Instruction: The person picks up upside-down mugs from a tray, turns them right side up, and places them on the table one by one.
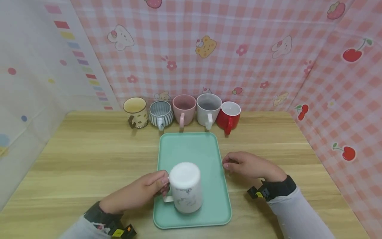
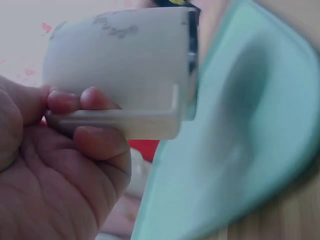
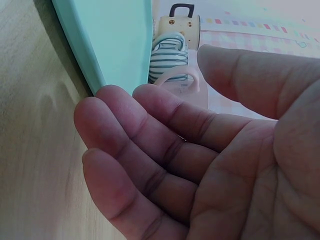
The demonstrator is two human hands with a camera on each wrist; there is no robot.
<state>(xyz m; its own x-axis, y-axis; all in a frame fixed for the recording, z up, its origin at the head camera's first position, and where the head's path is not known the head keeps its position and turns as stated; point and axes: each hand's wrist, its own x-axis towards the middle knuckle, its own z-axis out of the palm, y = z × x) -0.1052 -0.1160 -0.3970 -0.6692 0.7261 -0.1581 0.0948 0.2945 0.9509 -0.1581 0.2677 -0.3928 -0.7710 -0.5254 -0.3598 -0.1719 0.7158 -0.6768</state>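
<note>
My left hand (image 1: 150,186) grips the handle (image 2: 120,122) of a white mug (image 1: 188,199) with a faint grey drawing on its side. The mug is upside down, its pale base facing up and its rim turned toward the mint-green tray (image 1: 191,146). In the left wrist view a gap and a soft shadow show between rim and tray. Beside the tray's right edge, my right hand (image 1: 252,165) lies low over the wood with loosely bent fingers. The right wrist view shows its palm (image 3: 235,185) holding nothing.
Behind the tray stands a row of mugs: a yellow one with a brown handle (image 1: 138,116), a grey-striped one (image 1: 161,118), a pink one (image 1: 184,111), a white one (image 1: 206,111) and a red one (image 1: 228,119). Checked cloth (image 1: 238,66) hangs behind the wooden table (image 1: 98,152).
</note>
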